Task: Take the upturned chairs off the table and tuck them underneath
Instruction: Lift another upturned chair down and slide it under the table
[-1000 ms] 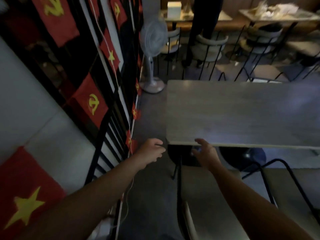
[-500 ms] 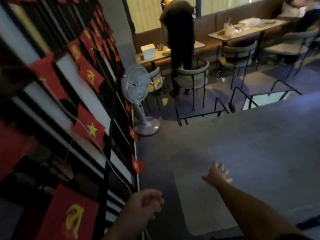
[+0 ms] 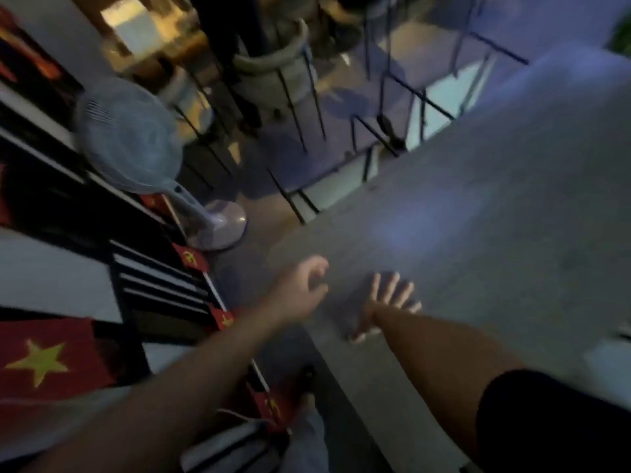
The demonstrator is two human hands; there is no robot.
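In the blurred, tilted head view the right hand (image 3: 389,302) lies palm-down with fingers spread flat on the grey table (image 3: 478,240) near its left edge, gripping nothing, while the left hand (image 3: 304,288) hovers just beside it over that edge, fingers loosely curled around nothing. At the table's far edge the thin black legs of a chair (image 3: 379,138) show, though blur hides how it sits. A standing fan (image 3: 136,145) and red flags (image 3: 44,356) line the wall on the left.
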